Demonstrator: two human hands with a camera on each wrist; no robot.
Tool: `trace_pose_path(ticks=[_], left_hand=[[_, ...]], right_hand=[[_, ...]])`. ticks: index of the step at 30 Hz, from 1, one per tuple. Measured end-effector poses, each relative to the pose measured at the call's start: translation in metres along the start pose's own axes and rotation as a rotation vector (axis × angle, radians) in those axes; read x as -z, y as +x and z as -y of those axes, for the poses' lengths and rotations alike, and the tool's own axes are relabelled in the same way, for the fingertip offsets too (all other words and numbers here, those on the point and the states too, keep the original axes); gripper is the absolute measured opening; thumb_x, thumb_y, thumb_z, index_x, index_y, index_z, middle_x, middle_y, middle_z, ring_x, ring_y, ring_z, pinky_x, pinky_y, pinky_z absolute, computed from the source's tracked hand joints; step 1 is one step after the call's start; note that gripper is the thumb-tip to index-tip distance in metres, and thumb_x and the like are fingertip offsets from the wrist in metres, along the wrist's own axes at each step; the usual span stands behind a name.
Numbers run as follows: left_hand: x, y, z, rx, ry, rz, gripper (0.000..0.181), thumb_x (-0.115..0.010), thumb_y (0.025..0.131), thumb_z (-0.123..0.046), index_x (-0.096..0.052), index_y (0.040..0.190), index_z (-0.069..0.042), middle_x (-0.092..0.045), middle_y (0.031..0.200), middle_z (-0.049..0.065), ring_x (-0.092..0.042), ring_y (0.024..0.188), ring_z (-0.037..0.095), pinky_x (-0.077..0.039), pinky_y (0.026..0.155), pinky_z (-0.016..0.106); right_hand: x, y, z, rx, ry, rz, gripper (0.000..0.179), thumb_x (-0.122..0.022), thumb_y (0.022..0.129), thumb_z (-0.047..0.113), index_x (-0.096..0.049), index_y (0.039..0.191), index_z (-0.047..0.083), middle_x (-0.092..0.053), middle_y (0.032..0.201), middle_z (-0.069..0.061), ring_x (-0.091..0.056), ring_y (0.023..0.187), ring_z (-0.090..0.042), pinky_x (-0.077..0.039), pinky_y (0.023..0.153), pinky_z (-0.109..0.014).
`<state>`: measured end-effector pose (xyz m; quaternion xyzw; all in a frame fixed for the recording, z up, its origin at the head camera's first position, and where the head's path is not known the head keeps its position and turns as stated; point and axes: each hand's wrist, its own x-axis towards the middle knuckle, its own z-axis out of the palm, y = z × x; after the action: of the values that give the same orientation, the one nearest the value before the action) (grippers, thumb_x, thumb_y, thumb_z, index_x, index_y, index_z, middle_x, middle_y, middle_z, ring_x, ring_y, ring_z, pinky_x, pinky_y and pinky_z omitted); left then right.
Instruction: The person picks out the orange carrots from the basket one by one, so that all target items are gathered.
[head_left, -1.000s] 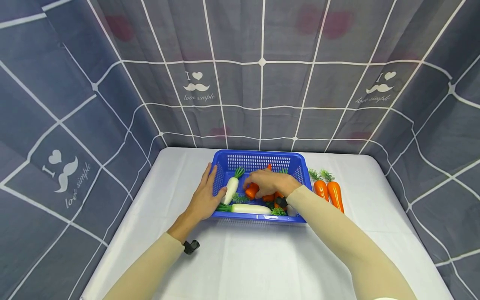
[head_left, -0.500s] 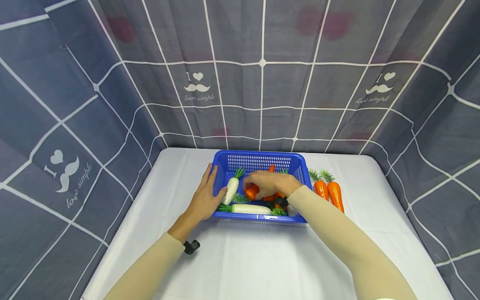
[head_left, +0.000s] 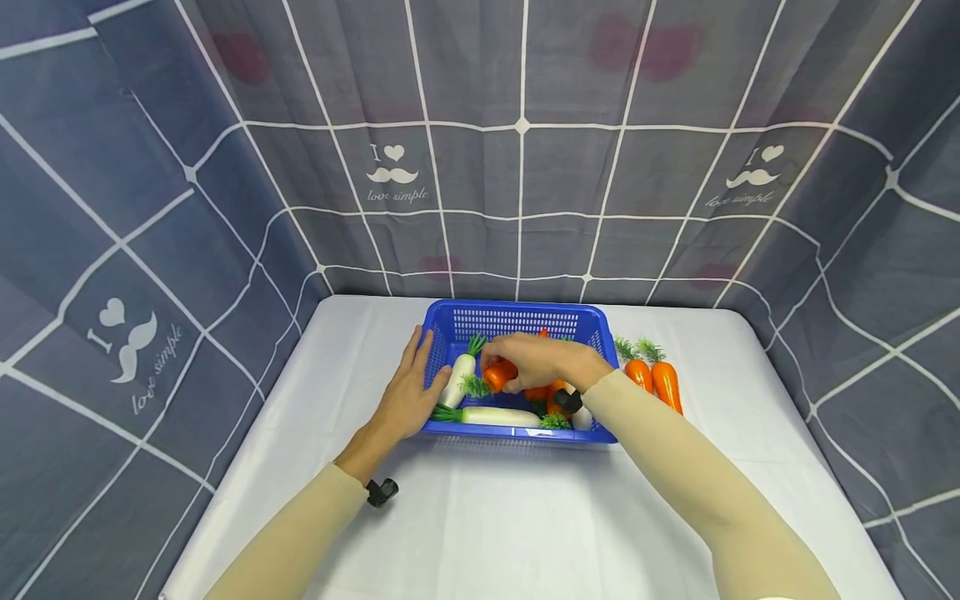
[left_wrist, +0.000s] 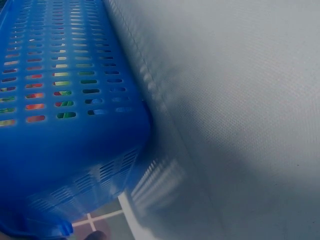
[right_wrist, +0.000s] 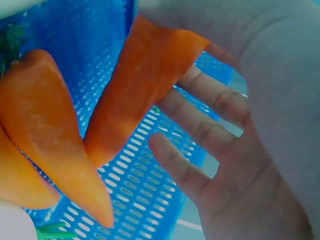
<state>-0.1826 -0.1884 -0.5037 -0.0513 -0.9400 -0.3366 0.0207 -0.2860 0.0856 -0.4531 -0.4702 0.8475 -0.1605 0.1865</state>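
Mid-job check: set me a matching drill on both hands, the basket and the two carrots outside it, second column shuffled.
1. Left hand
2. Right hand
3. Basket
4. Two carrots

A. Blue, with slotted walls
B. Lying on the white table
C. Touching the blue container's left end
D. Holding a carrot

Pairs: 1-C, 2-D, 3-A, 4-B

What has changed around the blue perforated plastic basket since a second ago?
The right hand, gripping an orange carrot with a feathery green top, has moved slightly up and left in the head view, and the carrot has moved with it, seemingly lifted. Unchanged: the left hand rests on the left side of the basket, and two tapered orange carrots lie on the white cloth.
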Motion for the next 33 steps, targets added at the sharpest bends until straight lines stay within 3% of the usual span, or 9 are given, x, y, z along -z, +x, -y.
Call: trace_pose_path(ticks=[10, 19, 33], left_hand=[[0.001, -0.001, -0.001, -0.003, 0.000, -0.001, 0.085, -0.049, 0.123, -0.053, -0.013, 0.189, -0.013, 0.002, 0.200, 0.010, -0.025, 0.181, 0.046, -0.034, 0.142, 0.069], [0.002, -0.002, -0.002, -0.005, -0.002, 0.001, 0.085, -0.048, 0.124, -0.053, -0.012, 0.189, -0.012, 0.002, 0.200, 0.010, -0.023, 0.182, 0.046, -0.035, 0.142, 0.070], [0.002, -0.002, -0.001, -0.012, 0.008, 0.005, 0.086, -0.050, 0.124, -0.051, -0.011, 0.189, -0.011, 0.003, 0.200, 0.012, -0.021, 0.182, 0.046, -0.033, 0.143, 0.069]], right_hand=[[0.017, -0.017, 0.015, 0.013, -0.010, -0.073, 0.048, -0.090, 0.104, 0.021, -0.073, 0.149, 0.017, -0.075, 0.147, -0.001, -0.071, 0.130, -0.020, -0.063, 0.122, -0.043], [0.029, -0.036, 0.018, 0.033, -0.001, -0.145, 0.044, -0.089, 0.104, 0.023, -0.074, 0.145, 0.017, -0.077, 0.139, 0.000, -0.071, 0.122, -0.019, -0.065, 0.117, -0.042], [0.038, -0.075, 0.012, -0.092, 0.010, -0.236, 0.043, -0.087, 0.101, 0.025, -0.075, 0.142, 0.018, -0.076, 0.127, -0.001, -0.070, 0.114, -0.020, -0.065, 0.104, -0.042]])
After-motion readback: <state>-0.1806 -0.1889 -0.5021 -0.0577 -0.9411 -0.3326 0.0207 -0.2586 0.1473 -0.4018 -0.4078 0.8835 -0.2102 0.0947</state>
